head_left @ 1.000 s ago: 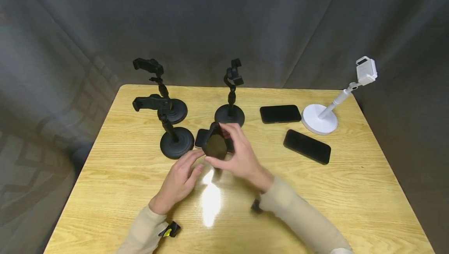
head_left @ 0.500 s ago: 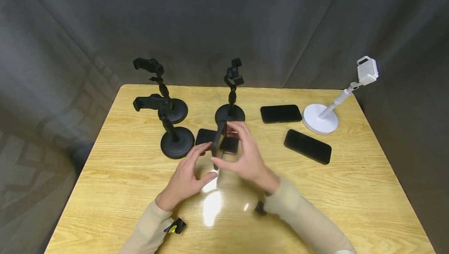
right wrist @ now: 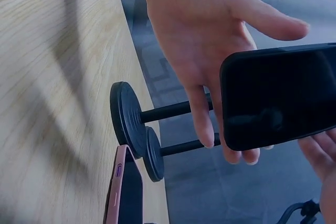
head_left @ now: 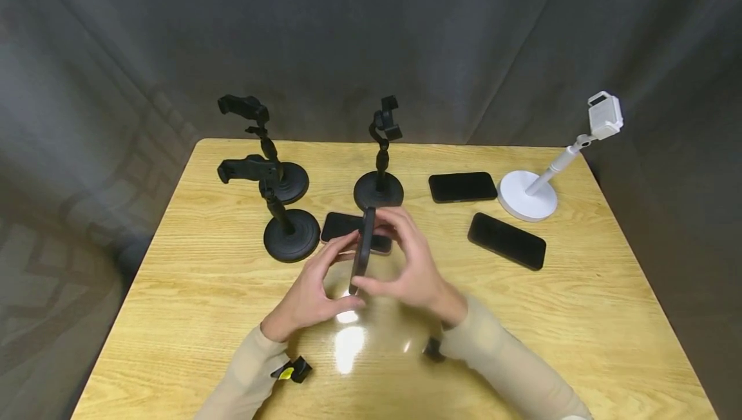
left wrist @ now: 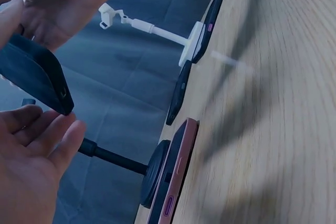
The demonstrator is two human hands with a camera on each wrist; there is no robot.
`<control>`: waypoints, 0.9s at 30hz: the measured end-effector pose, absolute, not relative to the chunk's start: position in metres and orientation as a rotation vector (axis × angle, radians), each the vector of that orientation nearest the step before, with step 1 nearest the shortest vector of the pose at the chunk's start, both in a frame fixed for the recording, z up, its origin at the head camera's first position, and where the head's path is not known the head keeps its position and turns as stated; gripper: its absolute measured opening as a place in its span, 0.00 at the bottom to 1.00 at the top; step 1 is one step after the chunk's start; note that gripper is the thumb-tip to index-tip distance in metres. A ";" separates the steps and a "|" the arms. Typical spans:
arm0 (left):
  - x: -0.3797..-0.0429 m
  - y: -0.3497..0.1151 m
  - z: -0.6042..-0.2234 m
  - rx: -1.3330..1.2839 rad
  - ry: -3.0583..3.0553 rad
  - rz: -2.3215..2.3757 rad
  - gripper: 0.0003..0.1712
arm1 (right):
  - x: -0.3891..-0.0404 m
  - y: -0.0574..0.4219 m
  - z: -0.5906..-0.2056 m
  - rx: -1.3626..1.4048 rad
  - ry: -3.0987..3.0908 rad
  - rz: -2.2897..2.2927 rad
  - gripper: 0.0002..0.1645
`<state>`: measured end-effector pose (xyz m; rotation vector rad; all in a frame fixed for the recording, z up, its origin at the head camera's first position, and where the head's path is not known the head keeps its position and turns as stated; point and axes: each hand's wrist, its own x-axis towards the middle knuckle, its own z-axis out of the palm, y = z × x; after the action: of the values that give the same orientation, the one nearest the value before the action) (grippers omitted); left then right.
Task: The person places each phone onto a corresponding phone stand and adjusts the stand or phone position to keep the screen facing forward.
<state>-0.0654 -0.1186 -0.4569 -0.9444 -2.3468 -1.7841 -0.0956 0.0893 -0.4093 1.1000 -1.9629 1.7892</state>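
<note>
A black phone (head_left: pixel 363 249) is held up over the middle of the table, edge-on in the head view. My right hand (head_left: pixel 414 272) pinches it by two opposite edges, thumb on the near one and fingers on the far one. On its other side my left hand (head_left: pixel 310 291) has its fingers at the phone and its thumb spread apart from it. The right wrist view shows the dark screen (right wrist: pixel 278 98), with some left fingers hidden behind it. Below, partly covered by the hands, a pink-edged phone (head_left: pixel 342 223) lies on the table.
Two black phone stands, one in front (head_left: pixel 292 236) and one behind (head_left: pixel 294 181), are at the left. Another black stand (head_left: pixel 379 190) is at the middle back. Right of it lie two black phones, one farther (head_left: pixel 462 187) and one nearer (head_left: pixel 507 241), beside a white stand (head_left: pixel 527 196).
The held phone has turned from a tilted, face-showing pose to edge-on and come slightly nearer. My left hand has shifted right, its thumb spreading away. Stands and lying phones stay put.
</note>
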 end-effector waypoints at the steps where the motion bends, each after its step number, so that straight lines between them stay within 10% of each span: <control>1: -0.065 -0.119 -0.456 -0.941 -2.353 -1.773 0.56 | -0.095 0.089 -0.409 1.107 -1.953 1.789 0.53; 27: -0.063 -0.121 -0.457 -0.897 -2.385 -1.648 0.48 | -0.092 0.085 -0.414 1.247 -1.917 1.879 0.63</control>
<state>-0.0627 -0.1208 -0.4572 -0.8966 -2.3851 -1.6480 -0.0919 0.0854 -0.4138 1.2471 -1.9169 1.8788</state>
